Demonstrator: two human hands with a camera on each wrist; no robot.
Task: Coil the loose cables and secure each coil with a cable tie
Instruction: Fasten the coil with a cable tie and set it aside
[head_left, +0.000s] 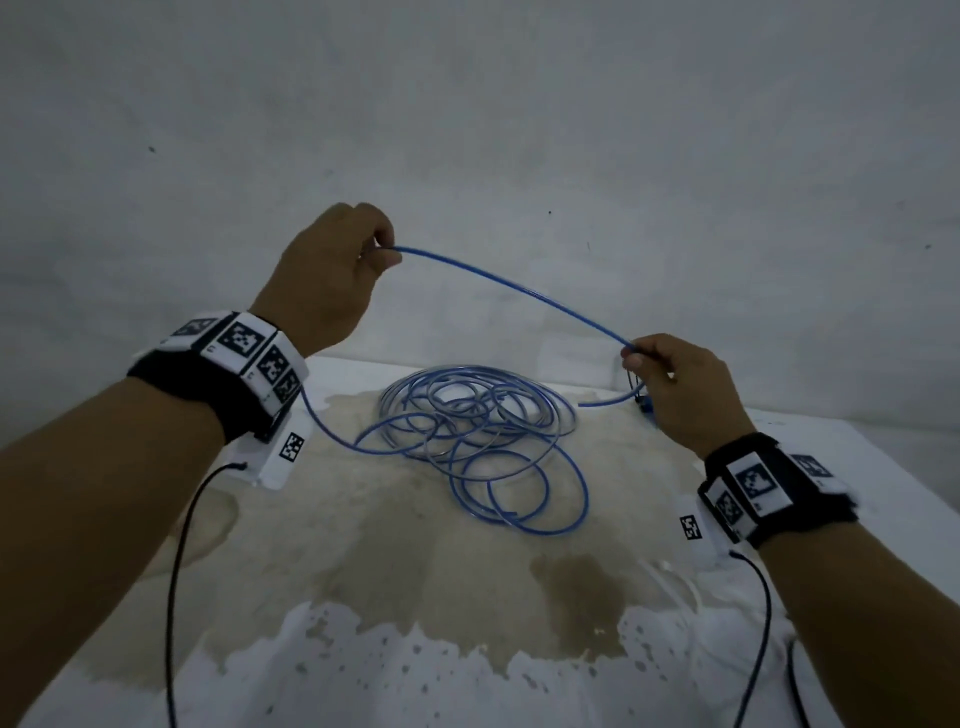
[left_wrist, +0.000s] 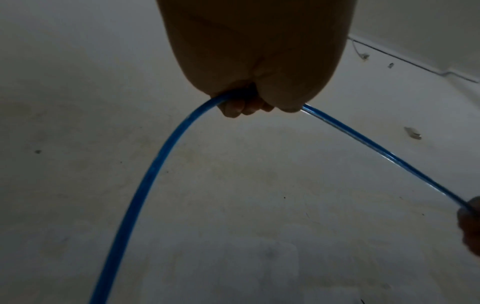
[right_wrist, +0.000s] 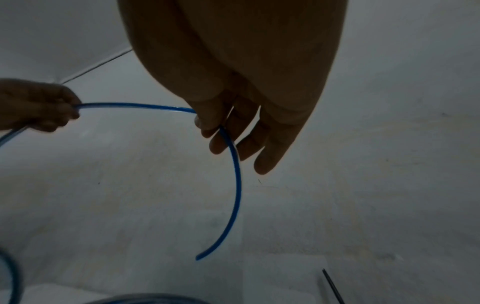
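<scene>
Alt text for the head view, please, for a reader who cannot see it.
Both hands, left hand and right hand, hold a span of thin blue plastic cable arched above a stained white table. The rest of the cable lies there in loose, tangled loops.

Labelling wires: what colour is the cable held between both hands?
Blue cable, slightly translucent; the left wrist view shows it best.

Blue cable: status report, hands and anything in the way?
Left hand and right hand each pinch the blue cable, span arched between them. Rest lies in a loose tangle on the stained table. Nothing obstructing.
</scene>
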